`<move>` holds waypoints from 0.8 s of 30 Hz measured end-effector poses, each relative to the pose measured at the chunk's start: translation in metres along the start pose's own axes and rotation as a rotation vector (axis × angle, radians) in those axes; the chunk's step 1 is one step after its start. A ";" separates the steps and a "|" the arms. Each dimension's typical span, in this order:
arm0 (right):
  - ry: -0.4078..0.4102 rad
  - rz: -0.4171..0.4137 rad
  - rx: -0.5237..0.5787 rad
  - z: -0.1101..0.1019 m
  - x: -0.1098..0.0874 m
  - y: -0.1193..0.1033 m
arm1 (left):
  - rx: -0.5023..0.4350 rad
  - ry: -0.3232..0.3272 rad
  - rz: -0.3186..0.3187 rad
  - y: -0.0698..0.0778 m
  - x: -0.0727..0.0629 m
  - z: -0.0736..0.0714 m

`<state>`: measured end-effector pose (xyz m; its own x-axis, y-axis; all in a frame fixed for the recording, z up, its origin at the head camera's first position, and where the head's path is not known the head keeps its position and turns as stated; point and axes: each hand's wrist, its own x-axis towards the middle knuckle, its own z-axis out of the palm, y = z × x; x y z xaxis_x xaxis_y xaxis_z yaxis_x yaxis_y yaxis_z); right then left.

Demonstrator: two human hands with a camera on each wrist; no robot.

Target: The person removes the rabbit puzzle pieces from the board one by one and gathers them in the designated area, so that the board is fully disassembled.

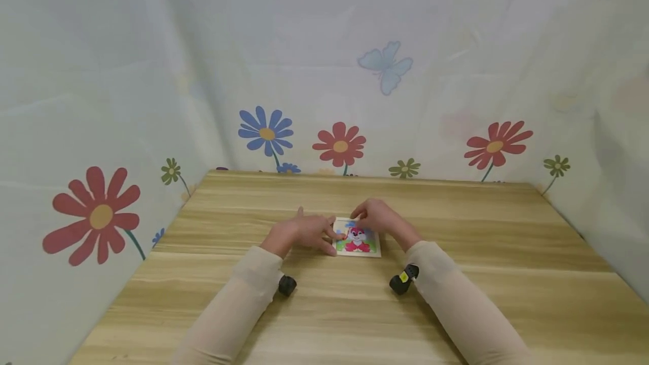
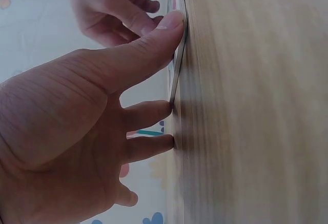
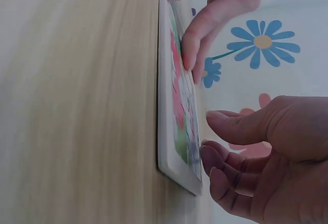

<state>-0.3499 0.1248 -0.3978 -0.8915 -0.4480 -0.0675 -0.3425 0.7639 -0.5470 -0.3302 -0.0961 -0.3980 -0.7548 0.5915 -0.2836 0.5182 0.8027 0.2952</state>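
A small square wooden picture puzzle (image 1: 357, 245) lies flat on the table, with a pink and white cartoon animal inside a pale frame. My left hand (image 1: 310, 232) is at its left side, fingers extended. In the left wrist view the left thumb (image 2: 154, 42) touches the near edge of the frame, and two fingertips come down by the board and tabletop. The left index finger reaches over the picture. My right hand (image 1: 379, 216) is over the puzzle's far right part. In the right wrist view its fingers (image 3: 233, 175) are loosely bent beside the far edge, with nothing visible between them and the thumb.
The wood-grain table (image 1: 456, 297) extends around the puzzle on all sides. Behind it hangs a pale cloth (image 1: 304, 44) printed with flowers and butterflies. Black wrist cameras (image 1: 400, 281) stick out from under both sleeves, low over the table.
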 end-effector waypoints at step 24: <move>-0.100 -0.016 0.054 0.007 0.019 -0.001 | 0.012 0.010 0.007 -0.002 0.002 0.002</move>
<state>-0.3650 0.1125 -0.4040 -0.8511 -0.5063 -0.1393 -0.3378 0.7310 -0.5928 -0.3317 -0.0960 -0.4012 -0.7549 0.5965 -0.2724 0.5283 0.7993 0.2863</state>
